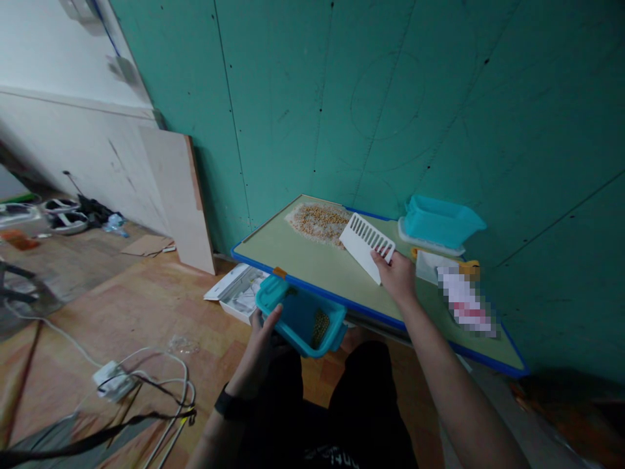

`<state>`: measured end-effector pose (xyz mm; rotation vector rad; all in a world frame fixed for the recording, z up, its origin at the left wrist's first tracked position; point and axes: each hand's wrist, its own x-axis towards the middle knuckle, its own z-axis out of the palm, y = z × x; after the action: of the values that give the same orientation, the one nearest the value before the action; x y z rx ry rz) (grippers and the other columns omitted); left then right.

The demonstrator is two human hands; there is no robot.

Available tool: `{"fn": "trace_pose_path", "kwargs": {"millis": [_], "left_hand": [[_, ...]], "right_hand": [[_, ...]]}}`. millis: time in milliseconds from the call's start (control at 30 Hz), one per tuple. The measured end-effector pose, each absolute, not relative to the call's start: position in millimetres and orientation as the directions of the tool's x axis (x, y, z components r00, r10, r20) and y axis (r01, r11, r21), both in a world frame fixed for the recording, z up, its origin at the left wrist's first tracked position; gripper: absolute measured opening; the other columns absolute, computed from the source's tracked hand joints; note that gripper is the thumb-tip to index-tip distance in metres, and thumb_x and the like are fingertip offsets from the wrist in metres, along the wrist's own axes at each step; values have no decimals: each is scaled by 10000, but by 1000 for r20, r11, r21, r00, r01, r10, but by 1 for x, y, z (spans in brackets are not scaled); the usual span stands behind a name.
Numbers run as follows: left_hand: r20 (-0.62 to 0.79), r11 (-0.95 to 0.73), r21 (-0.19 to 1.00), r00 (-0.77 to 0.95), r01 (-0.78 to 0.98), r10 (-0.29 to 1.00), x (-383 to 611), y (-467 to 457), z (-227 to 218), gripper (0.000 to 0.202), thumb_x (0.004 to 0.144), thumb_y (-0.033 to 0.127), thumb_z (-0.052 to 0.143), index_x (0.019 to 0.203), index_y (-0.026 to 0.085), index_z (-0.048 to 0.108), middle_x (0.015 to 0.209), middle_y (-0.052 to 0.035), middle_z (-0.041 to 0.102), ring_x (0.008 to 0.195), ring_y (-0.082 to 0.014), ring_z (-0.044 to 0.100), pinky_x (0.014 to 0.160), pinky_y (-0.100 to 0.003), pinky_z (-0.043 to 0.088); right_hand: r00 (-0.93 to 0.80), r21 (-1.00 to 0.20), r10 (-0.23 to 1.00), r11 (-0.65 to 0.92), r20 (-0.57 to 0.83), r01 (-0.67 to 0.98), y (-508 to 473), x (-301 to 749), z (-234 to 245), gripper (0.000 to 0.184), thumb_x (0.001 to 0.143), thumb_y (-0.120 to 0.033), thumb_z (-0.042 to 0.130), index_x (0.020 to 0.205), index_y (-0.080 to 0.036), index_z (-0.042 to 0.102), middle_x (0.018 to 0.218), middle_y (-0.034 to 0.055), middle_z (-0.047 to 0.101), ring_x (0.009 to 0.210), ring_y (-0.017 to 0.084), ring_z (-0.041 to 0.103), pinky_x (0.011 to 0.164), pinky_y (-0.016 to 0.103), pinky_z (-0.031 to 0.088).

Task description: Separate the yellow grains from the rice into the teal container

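My left hand (261,345) grips a teal plastic box (299,317) by its near rim, holding it just below the table's front edge. Some yellow grains (319,327) lie inside the box. My right hand (398,277) is closed on a white slotted scraper (366,244), which rests tilted on the table top. A pile of mixed yellow beans and white rice (319,221) lies spread at the far left of the table, just beyond the scraper.
The green table (312,260) has a blue edge and stands against a teal wall. A second teal box on a white lid (439,225) and a blurred packet (466,303) sit at its right. On the floor lie a white tray (237,293), cables (146,384) and a leaning board (178,195).
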<state>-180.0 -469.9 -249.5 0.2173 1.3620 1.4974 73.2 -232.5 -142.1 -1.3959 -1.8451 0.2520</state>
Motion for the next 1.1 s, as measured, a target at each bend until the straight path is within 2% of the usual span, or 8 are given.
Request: {"fn": "trace_pose_path", "kwargs": {"millis": [233, 467, 567, 667, 800, 1100], "left_hand": [[-479, 173, 802, -443, -572, 758, -178, -471, -246, 963, 930, 708, 927, 1677, 418, 393, 1783, -203, 547, 1405, -427, 776, 1032, -561, 736], [-506, 205, 798, -445, -567, 739, -176, -471, -243, 926, 977, 711, 871, 1698, 417, 370, 1782, -204, 557, 1427, -441, 766, 1072, -600, 720], [-500, 186, 794, -448, -579, 741, -175, -470, -241, 984, 916, 735, 926, 1674, 402, 395, 1753, -218, 578, 1385, -455, 792, 1064, -614, 721], [-492, 168, 792, -451, -587, 744, -174, -471, -239, 1036, 873, 744, 963, 1675, 406, 400, 1760, -222, 567, 1387, -464, 792, 1055, -611, 726], [-498, 179, 794, -453, -581, 739, -172, -473, -236, 997, 920, 720, 931, 1695, 417, 381, 1771, -207, 555, 1426, -452, 769, 1063, -605, 725], [-455, 148, 814, -459, -561, 763, -166, -475, -228, 904, 996, 673, 867, 1697, 375, 379, 1754, -213, 577, 1337, -426, 819, 1017, -598, 743]], "right_hand": [[-85, -611, 881, 389, 465, 689, -234, 72, -141, 395, 992, -539, 721, 889, -171, 821, 934, 185, 883, 918, 328, 818, 755, 351, 524], [-124, -647, 848, 481, 516, 591, -226, 77, -150, 559, 941, -752, 717, 865, -209, 826, 868, 158, 876, 872, 344, 815, 715, 364, 538], [-123, -667, 853, 479, 507, 571, -225, 76, -152, 597, 922, -799, 707, 867, -216, 823, 877, 156, 878, 869, 346, 818, 712, 368, 539], [-133, -682, 858, 479, 496, 552, -226, 75, -153, 593, 919, -795, 697, 856, -217, 814, 860, 153, 873, 831, 340, 812, 702, 371, 532], [-139, -680, 861, 476, 489, 558, -225, 76, -152, 557, 919, -757, 722, 826, -214, 803, 829, 149, 866, 814, 332, 805, 685, 360, 529], [-157, -686, 870, 470, 468, 556, -226, 75, -150, 535, 898, -743, 745, 791, -220, 785, 791, 142, 852, 777, 318, 785, 658, 351, 512]]}}
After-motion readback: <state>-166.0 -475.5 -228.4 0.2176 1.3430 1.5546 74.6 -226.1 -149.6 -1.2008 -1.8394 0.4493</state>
